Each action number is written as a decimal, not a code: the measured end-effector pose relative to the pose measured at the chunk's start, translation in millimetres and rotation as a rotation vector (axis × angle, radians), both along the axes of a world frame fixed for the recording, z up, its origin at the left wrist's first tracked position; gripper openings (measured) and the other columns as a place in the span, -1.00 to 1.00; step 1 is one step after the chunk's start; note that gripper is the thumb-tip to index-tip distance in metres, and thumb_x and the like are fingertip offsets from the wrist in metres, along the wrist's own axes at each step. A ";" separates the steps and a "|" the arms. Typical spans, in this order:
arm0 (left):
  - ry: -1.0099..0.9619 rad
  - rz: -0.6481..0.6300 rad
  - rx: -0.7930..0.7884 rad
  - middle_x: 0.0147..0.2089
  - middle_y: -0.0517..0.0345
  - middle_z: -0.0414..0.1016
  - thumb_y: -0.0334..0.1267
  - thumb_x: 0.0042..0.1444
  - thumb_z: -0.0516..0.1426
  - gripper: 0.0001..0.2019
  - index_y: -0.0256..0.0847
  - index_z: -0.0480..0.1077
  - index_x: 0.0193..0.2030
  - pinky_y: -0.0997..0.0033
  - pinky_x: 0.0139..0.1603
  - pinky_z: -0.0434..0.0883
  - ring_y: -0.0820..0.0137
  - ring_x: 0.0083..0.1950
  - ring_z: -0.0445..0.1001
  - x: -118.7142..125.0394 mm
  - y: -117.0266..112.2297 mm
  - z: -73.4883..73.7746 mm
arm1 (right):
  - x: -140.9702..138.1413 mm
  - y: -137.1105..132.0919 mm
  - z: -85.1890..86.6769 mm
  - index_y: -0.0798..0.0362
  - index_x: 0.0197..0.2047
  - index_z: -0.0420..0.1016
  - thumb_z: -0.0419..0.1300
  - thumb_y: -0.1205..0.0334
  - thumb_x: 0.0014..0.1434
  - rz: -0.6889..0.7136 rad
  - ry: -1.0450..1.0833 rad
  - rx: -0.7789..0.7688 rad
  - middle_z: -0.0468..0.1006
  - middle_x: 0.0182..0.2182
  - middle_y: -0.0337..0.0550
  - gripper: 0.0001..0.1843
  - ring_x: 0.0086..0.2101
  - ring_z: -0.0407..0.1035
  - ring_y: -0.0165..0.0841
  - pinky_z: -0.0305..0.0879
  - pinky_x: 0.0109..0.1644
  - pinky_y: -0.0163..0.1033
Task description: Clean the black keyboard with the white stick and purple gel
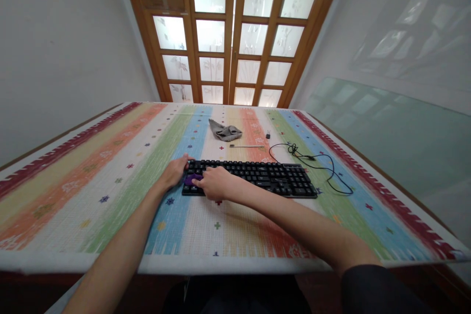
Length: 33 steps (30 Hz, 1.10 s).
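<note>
A black keyboard (268,176) lies across the middle of a striped tablecloth (110,191). My left hand (175,170) grips the keyboard's left end, fingers curled over its edge. My right hand (215,182) rests closed on the left part of the keys and pinches a small purple object (193,179) against them; what it is I cannot make out. The keyboard's black cable (316,162) loops off to the right.
A crumpled grey cloth (225,131) lies beyond the keyboard. A thin stick-like tool (246,146) and a small dark object (268,135) sit near it. Wooden glazed doors (231,34) stand behind the table. A glass panel (397,132) leans at the right.
</note>
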<state>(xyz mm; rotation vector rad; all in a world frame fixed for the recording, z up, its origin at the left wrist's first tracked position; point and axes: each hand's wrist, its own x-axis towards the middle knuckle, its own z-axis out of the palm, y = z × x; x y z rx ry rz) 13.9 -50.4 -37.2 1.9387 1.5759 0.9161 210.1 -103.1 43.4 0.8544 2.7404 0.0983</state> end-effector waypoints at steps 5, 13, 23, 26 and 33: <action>0.009 0.000 0.001 -0.43 0.11 0.45 0.26 0.26 -0.34 -0.19 -0.28 0.57 -0.11 0.27 -0.13 0.39 0.27 -0.32 0.44 0.8 -1.4 1.3 | 16.3 1.9 -1.6 -0.05 0.36 0.26 0.18 0.19 0.28 -0.022 -0.026 -0.016 0.58 -0.04 0.10 -0.41 0.00 0.46 -0.06 0.46 -0.04 -0.04; 0.008 0.008 -0.006 -0.41 0.10 0.47 0.30 0.24 -0.33 -0.17 -0.27 0.57 -0.11 0.22 -0.06 0.41 0.24 -0.29 0.47 0.8 -0.5 0.9 | 31.8 -1.6 -0.8 -0.09 0.37 0.26 -0.01 0.27 0.36 -0.054 -0.001 -0.010 0.58 -0.06 0.12 -0.47 -0.04 0.48 -0.07 0.47 -0.10 -0.04; 0.040 0.001 -0.005 -0.38 0.09 0.49 0.25 0.25 -0.33 -0.21 -0.26 0.57 -0.12 0.23 -0.04 0.40 0.25 -0.27 0.47 1.5 -2.3 3.9 | 46.2 -4.6 -7.3 -0.12 0.37 0.26 0.02 0.24 0.34 -0.077 0.048 0.000 0.58 -0.08 0.09 -0.46 -0.07 0.49 -0.09 0.46 -0.13 -0.07; 0.044 -0.001 0.000 -0.39 0.10 0.49 0.24 0.26 -0.33 -0.22 -0.25 0.57 -0.12 0.22 -0.05 0.41 0.24 -0.27 0.47 1.7 -2.3 4.2 | 52.2 -4.8 -8.7 -0.14 0.36 0.28 0.00 0.25 0.34 -0.077 0.056 0.005 0.58 -0.08 0.08 -0.46 -0.08 0.49 -0.10 0.46 -0.14 -0.09; 0.024 0.004 0.003 -0.40 0.10 0.48 0.28 0.25 -0.31 -0.21 -0.25 0.57 -0.13 0.23 -0.06 0.41 0.25 -0.28 0.47 2.4 -3.3 5.3 | 62.1 -9.0 -8.1 -0.10 0.35 0.30 0.01 0.28 0.33 -0.080 0.052 0.035 0.60 -0.14 0.09 -0.47 -0.12 0.51 -0.13 0.44 -0.17 -0.13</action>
